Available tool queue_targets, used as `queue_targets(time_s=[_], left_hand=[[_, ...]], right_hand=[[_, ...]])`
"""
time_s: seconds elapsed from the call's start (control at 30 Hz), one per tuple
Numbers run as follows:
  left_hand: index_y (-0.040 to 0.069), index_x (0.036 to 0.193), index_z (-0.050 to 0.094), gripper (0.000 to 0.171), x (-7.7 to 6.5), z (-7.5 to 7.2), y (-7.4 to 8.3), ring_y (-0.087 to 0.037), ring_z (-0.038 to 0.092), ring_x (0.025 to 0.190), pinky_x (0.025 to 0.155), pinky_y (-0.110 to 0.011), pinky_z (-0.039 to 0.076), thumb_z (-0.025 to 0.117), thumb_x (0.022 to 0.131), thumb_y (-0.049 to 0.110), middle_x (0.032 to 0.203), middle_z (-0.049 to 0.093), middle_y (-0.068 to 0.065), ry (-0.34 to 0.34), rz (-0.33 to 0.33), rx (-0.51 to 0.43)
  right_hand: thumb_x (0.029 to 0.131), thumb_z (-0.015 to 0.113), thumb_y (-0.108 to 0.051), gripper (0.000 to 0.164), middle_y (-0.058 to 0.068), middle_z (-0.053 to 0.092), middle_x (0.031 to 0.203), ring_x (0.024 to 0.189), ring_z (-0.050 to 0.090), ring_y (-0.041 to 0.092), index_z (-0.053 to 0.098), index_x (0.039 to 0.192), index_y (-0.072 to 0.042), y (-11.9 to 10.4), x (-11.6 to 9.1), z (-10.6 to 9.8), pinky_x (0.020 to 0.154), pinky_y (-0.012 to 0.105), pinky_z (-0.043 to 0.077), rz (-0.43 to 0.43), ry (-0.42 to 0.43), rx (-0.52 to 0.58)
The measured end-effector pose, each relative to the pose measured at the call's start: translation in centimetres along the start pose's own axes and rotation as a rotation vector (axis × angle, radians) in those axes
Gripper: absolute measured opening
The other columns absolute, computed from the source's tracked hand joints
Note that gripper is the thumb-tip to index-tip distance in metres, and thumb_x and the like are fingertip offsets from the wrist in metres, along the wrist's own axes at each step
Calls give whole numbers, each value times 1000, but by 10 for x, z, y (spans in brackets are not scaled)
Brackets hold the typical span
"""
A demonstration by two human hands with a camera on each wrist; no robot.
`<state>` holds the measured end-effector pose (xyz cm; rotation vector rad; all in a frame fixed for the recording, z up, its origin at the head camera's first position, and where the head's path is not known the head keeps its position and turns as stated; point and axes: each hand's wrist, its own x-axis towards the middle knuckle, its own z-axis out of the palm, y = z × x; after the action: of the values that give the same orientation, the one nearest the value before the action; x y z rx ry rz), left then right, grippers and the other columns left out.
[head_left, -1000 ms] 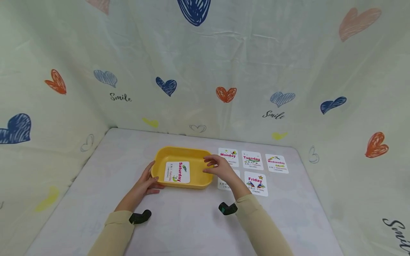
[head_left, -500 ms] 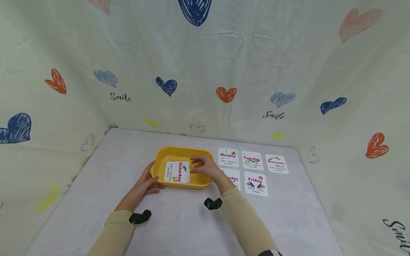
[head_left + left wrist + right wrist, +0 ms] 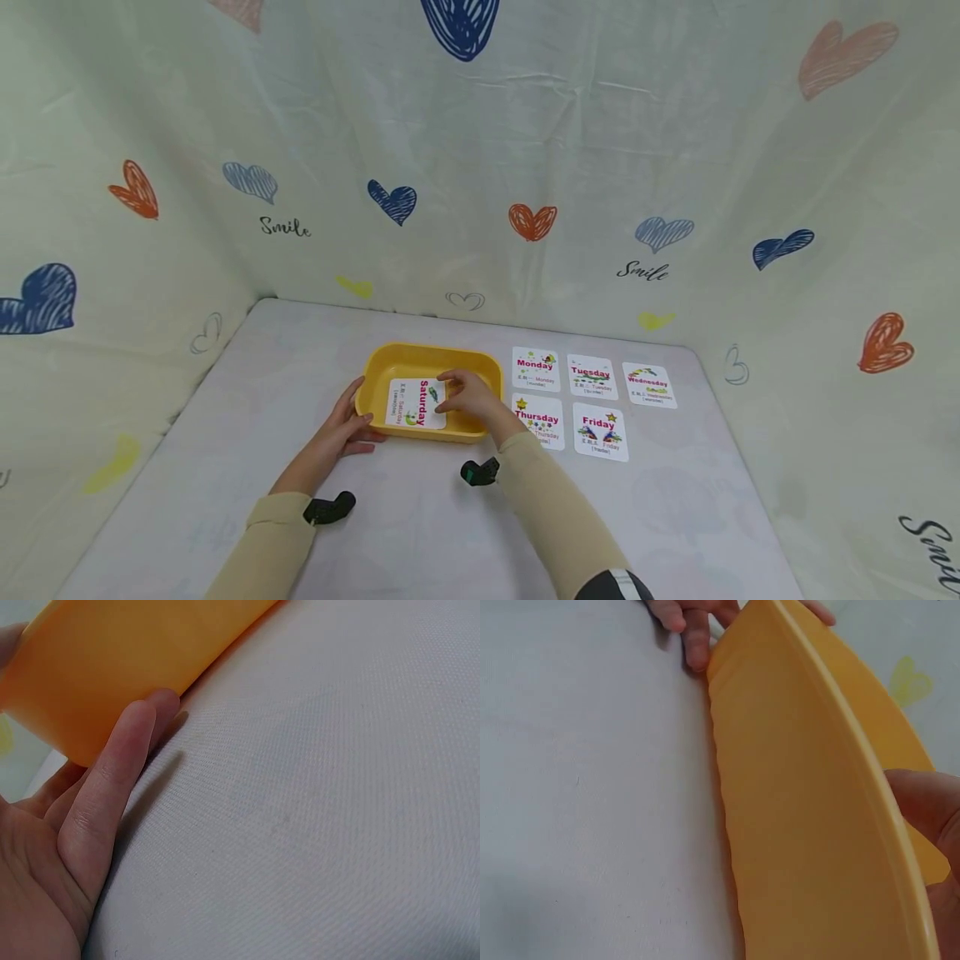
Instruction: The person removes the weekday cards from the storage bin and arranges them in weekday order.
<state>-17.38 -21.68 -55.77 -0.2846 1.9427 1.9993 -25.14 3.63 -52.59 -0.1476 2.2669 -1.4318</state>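
Note:
A yellow plastic tray (image 3: 408,354) sits on the table, and a white card printed "Saturday" (image 3: 408,404) lies inside it, turned sideways. My left hand (image 3: 337,432) holds the tray's left end; in the left wrist view its fingers (image 3: 112,772) lie along the outer wall. Reaching in over the tray's near right side, my right hand (image 3: 476,398) has its fingertips at the card's right edge, thumb and fingers apart. The near wall of the tray (image 3: 802,787) hides most of the right fingers in the right wrist view.
Right of the tray, cards stand in two rows: Monday (image 3: 536,369), Tuesday (image 3: 592,377) and Wednesday (image 3: 648,385) at the back, Thursday (image 3: 542,417) and Friday (image 3: 601,432) in front. A heart-printed curtain (image 3: 480,150) rises behind the table.
My right hand has moved left, from the tray's right rim to the edge of the Saturday card, uncovering the Monday and Thursday cards. The left hand and the tray stay put.

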Motion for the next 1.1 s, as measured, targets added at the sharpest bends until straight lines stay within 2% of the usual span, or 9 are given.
queue_targets(time_s=[0.2, 0.33, 0.5, 0.83, 1.1], left_hand=[[41, 156, 6, 77, 2, -1, -1, -30, 68, 94, 79, -38, 56, 53, 98, 19, 155, 27, -14, 3, -10, -3], [41, 156, 6, 77, 2, -2, -1, -30, 68, 94, 79, -38, 56, 53, 98, 20, 156, 26, -12, 5, -7, 3], [39, 156, 5, 77, 2, -2, -1, -30, 69, 94, 79, -37, 56, 53, 99, 20, 156, 27, -14, 9, 1, 0], [39, 156, 5, 77, 1, 0, 0, -30, 68, 94, 78, -37, 56, 53, 99, 20, 155, 25, -16, 11, -10, 2], [41, 156, 6, 76, 2, 0, -3, -29, 68, 94, 77, -35, 56, 53, 99, 21, 157, 25, -12, 11, -6, 6]], right_hand=[[79, 81, -10, 55, 10, 53, 131, 111, 49, 27, 61, 129, -21, 0, 4, 3, 101, 38, 43, 41, -13, -59], [78, 82, -11, 58, 11, 50, 137, 113, 49, 28, 59, 130, -23, 2, 11, 5, 105, 41, 39, 57, -19, -101], [77, 83, -14, 60, 10, 50, 135, 114, 47, 27, 59, 131, -24, 4, 18, 5, 106, 43, 37, 65, -22, -163], [76, 84, -20, 65, 8, 48, 136, 115, 45, 27, 57, 134, -28, 8, 17, 4, 107, 46, 34, 97, -19, -175], [75, 84, -12, 66, 7, 47, 129, 111, 45, 26, 57, 134, -25, 7, 16, 8, 105, 44, 37, 88, 26, -192]])
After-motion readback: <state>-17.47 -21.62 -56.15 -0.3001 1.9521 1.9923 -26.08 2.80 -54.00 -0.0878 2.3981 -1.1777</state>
